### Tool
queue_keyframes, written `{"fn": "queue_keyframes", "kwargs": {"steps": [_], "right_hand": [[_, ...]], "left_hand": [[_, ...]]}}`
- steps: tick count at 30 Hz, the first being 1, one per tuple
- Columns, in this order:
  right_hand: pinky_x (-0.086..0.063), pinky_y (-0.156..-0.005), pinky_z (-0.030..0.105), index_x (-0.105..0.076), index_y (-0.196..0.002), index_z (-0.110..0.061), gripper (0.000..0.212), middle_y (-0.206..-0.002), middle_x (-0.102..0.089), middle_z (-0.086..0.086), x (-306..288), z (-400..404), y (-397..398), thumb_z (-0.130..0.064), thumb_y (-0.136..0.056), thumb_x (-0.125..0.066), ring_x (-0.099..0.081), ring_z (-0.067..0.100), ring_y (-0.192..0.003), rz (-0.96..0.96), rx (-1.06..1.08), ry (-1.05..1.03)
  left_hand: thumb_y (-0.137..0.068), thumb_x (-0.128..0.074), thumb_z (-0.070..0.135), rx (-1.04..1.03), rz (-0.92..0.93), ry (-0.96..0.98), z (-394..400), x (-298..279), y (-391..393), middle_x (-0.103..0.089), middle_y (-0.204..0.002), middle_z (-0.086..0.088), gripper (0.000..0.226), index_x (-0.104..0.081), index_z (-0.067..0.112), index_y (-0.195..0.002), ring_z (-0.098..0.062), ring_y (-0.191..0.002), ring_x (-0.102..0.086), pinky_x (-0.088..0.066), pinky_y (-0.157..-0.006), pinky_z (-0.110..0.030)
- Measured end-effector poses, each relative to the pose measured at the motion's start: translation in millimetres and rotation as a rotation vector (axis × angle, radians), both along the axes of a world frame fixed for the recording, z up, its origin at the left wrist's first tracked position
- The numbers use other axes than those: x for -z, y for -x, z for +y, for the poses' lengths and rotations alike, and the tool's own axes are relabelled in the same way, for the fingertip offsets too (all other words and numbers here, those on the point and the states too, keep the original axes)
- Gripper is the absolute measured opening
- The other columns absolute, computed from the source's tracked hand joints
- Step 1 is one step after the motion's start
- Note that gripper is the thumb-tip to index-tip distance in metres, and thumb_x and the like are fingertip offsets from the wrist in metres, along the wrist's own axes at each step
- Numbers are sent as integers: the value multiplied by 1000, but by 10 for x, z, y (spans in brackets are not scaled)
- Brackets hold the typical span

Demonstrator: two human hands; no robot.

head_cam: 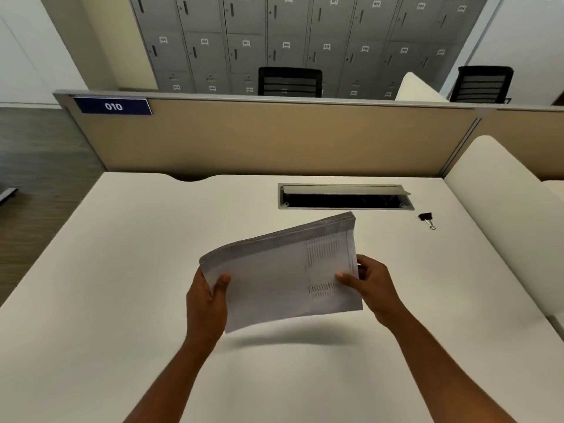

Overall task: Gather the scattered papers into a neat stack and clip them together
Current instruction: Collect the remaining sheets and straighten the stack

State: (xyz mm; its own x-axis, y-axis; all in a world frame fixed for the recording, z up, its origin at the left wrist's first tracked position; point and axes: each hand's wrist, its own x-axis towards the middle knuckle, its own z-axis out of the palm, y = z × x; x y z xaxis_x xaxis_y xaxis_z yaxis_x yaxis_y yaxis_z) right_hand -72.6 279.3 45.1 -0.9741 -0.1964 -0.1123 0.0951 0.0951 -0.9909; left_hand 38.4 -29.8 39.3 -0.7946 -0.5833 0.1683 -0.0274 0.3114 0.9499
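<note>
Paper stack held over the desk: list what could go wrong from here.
1. The paper stack is held in the air, pinched at its side edges by the left hand and right hand; sheets could slip or fan out.
2. The binder clip lies far right on the desk; fetching it probably frees one hand, and a one-handed grip may let the stack sag.

Desk (122, 270) w/ cable hatch (345, 197), partition (274, 138), lockers (305, 41).
</note>
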Motion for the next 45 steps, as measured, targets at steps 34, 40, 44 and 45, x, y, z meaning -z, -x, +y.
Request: {"fn": "queue_keyframes", "kwargs": {"steps": [34, 40, 44, 45], "right_hand": [[-53, -49, 30, -47, -150, -37, 80, -125, -53, 1, 56, -335, -296, 5, -84, -63, -57, 20, -63, 805, 50, -887], [-39, -49, 18, -51, -148, -36, 78, -125, -53, 1, 29, -361, -287, 4, -83, -65, -57, 15, -65, 787, 40, -892], [-46, -48, 22, -48, -150, -37, 76, -124, -52, 2, 32, -379, -298, 3, -87, -64, -56, 15, -62, 785, 51, -862], [-46, -47, 22, -49, -149, -38, 77, -121, -52, 0, 37, -386, -299, 4, -86, -64, -56, 15, -62, 784, 59, -864]], "left_hand": [[-94, -47, 0, 132, 102, 511, 13, 183, -186, -49, -122, 5, 56, -54, 32, -139, -2, -106, -56, -44, -84, -12], [-90, -53, -10, 142, 98, 516, 20, 174, -189, -51, -116, 7, 64, -54, 31, -139, -1, -103, -55, -46, -80, -15], [-88, -53, -13, 151, 93, 513, 25, 180, -196, -52, -112, 7, 68, -54, 31, -139, -6, -98, -56, -47, -77, -21], [-88, -53, -14, 153, 95, 511, 24, 177, -195, -52, -111, 8, 69, -54, 32, -139, -6, -97, -56, -47, -77, -22]]}}
